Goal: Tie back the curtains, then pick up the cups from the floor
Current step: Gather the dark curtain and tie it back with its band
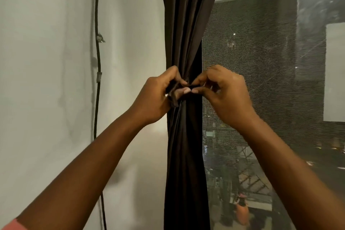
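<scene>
Got the curtain [184,24] bunched at its middle. My left hand [158,97] grips one end of the tie [174,92], and my right hand [224,89] pinches the other, I think; it's dark. Wall [46,61] left, mesh window [252,80] right, room on both sides.

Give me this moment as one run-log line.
step: tying curtain | left hand: grips tie | right hand: pinches tie | cups: not in view
</scene>
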